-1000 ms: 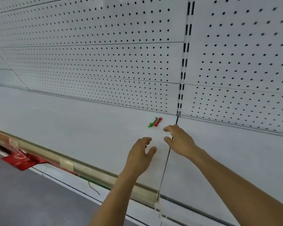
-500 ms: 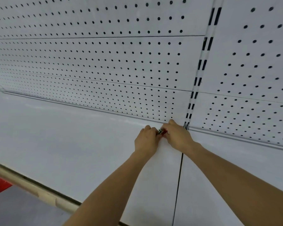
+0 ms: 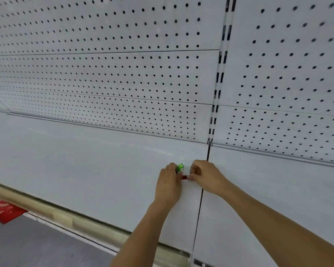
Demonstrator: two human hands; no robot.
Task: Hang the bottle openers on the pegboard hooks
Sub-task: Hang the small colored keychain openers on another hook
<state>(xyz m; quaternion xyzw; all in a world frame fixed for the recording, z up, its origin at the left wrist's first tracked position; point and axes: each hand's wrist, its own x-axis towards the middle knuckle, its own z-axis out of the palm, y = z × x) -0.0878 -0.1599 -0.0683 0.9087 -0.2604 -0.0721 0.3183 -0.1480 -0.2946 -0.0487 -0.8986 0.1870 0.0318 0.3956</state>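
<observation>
My left hand grips a green bottle opener whose end sticks up above the fingers. My right hand pinches a red bottle opener, of which only a small red piece shows between the two hands. Both hands hover close together just above the white shelf, a little in front of the white pegboard. No hooks show on the pegboard in this view.
A slotted upright divides the pegboard into two panels, and a dark seam splits the shelf below it. The beige shelf-edge strip runs along the front, with a red label at the far left and grey floor below.
Both hands reached to the two openers lying at the back of the shelf, took hold of them, and have drawn them back toward me, away from the pegboard.
</observation>
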